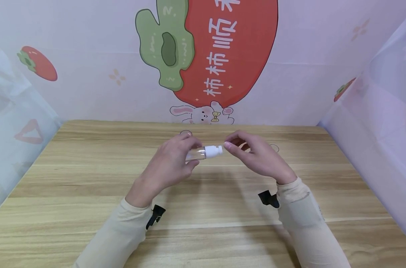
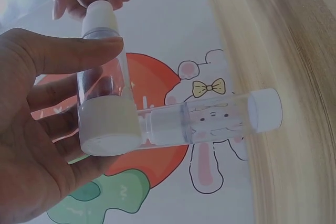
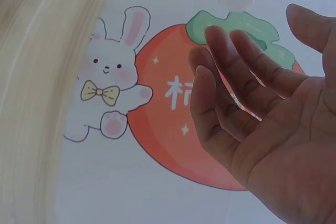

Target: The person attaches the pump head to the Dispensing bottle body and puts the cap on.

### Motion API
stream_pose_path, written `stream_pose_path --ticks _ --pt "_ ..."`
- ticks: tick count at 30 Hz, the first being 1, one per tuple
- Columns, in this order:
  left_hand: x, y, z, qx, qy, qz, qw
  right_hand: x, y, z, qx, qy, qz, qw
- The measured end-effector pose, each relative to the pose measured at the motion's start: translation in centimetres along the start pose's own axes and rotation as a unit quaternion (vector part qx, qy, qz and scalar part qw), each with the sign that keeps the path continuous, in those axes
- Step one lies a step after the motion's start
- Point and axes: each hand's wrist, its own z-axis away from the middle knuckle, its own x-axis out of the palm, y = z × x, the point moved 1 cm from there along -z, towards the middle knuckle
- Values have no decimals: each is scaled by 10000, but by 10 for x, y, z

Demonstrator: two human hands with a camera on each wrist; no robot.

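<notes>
My left hand [image 1: 171, 160] grips a small clear bottle [image 1: 197, 153] between thumb and fingers, lying sideways above the table. Its white pump top [image 1: 213, 151] points to the right. The left wrist view also shows the bottle's wide white base [image 2: 110, 124]. My right hand [image 1: 260, 154] is just off the end of the pump top, fingers loosely bent with nothing in them. Behind the left hand stands a second clear bottle [image 2: 218, 116] with a white base. In the head view that hand hides most of it.
A wood-grain table [image 1: 209, 212] lies beneath both hands. Behind my right hand shows a thin round clear rim [image 1: 274, 148]. A printed cloth [image 1: 96, 93] with a red fruit and a rabbit hangs at the back, and pale cloth sides flank the table.
</notes>
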Motion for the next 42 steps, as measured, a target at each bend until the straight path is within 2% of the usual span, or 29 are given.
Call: stream_pose_path --ticks 16,27,42 --pt "0 0 -1 -86 -59 -4 9999 -25 30 0 220 569 292 9977" --pt "1 -1 -1 -32 -21 -36 10000 -35 46 2 523 963 757 9911" --pt "2 -1 -1 16 -39 -40 10000 -42 66 3 965 1033 1456 9792"
